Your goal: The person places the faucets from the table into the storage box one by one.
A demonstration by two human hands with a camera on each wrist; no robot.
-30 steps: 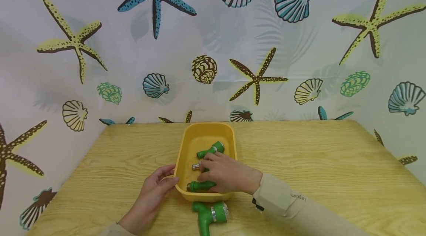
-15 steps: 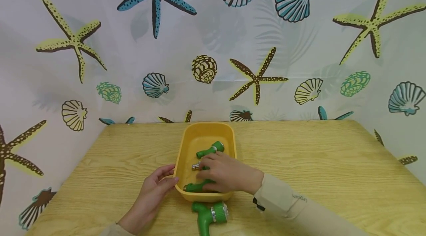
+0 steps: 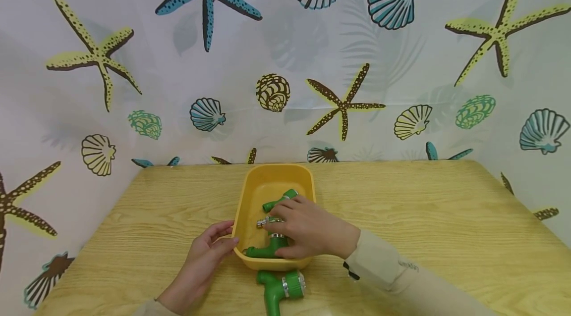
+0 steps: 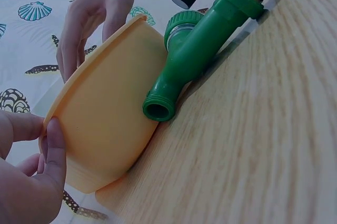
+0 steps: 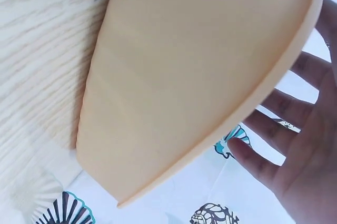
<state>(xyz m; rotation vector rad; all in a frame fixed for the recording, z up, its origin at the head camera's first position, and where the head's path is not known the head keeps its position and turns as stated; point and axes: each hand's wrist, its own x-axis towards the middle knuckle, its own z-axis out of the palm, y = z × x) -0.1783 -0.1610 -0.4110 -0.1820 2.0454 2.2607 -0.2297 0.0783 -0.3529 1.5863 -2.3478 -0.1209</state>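
Observation:
A yellow plastic tub [image 3: 308, 184] stands on the wooden table. My left hand [image 3: 228, 236] grips its near left rim, thumb on the edge [image 4: 53, 145]. My right hand [image 3: 290, 232] reaches into the tub and holds a green tap fitting [image 3: 263, 251] with a metal end [image 3: 266, 221]. A second green fitting [image 3: 277, 201] lies deeper in the tub, just beyond my fingers. A third green fitting [image 3: 282, 289] with a threaded metal end lies on the table against the tub's near wall [image 4: 105, 108]. In the right wrist view only the tub's outer wall [image 5: 200, 66] and my fingers [image 5: 274, 129] show.
The wooden table [image 3: 424, 217] stretches wide on both sides of the tub. A curtain printed with starfish and shells [image 3: 285, 58] hangs behind the table's far edge and along its sides.
My right hand has shifted slightly deeper into the tub and turned the green fitting, so its stem now points up. The left hand and the tub have stayed put.

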